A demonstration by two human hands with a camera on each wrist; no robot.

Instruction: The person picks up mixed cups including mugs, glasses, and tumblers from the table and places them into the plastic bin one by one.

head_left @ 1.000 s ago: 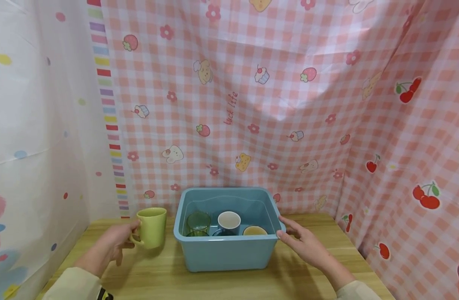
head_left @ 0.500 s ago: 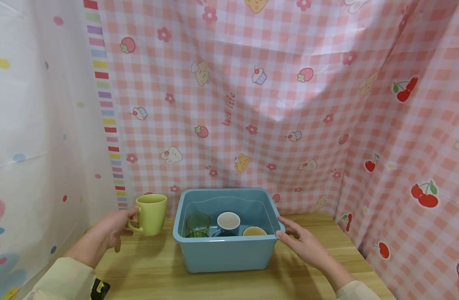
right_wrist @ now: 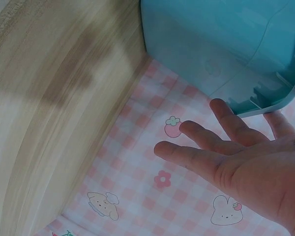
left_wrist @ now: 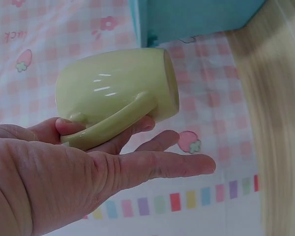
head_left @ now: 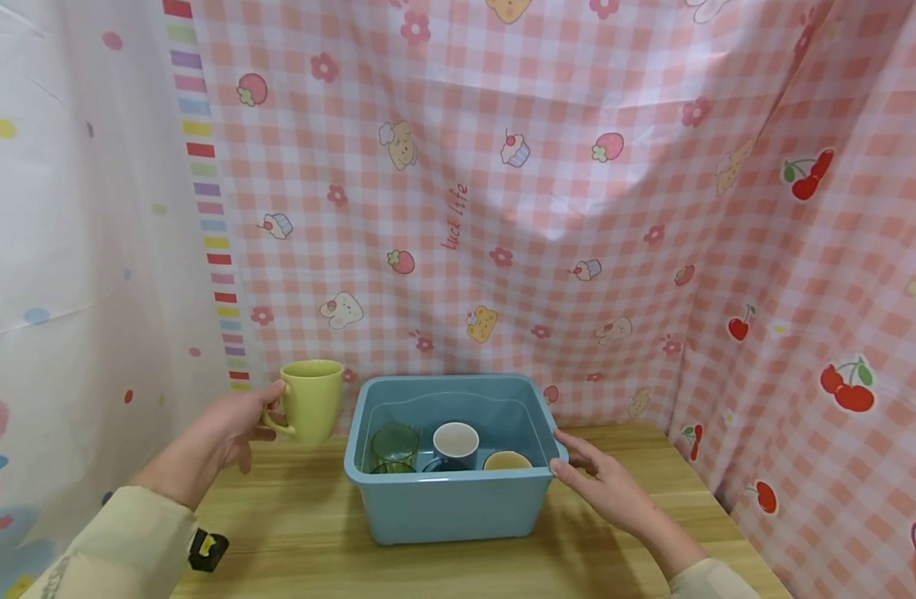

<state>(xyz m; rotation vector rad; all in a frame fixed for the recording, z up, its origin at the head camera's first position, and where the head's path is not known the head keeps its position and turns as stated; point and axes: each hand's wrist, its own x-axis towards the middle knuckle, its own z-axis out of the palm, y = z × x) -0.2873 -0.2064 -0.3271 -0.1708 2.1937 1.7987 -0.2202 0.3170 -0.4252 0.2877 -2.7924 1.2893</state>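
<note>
A yellow-green mug [head_left: 313, 403] hangs upright above the table at the left, with my left hand [head_left: 229, 433] holding it by its handle. In the left wrist view the left thumb and a finger pinch the mug's handle [left_wrist: 118, 123], while other fingers stretch out past it. On the right, my right hand [head_left: 611, 491] rests its thumb and index finger at the right rim of a blue plastic bin [head_left: 453, 507]. Its other fingers extend straight beside the bin in the right wrist view. Inside the bin stand a white cup [head_left: 456, 441], a green glass [head_left: 394, 445] and a yellow-rimmed cup [head_left: 507, 460].
A dark blue rim [head_left: 446, 466] shows partly behind the bin's front wall. The bin stands on a wooden table [head_left: 300, 541]. Behind it hangs a pink checked cloth [head_left: 458, 208], with a white dotted cloth [head_left: 76, 249] at the left.
My left hand has raised the yellow-green mug from near the table and brought it slightly to the right. My right hand and the bin have stayed in place.
</note>
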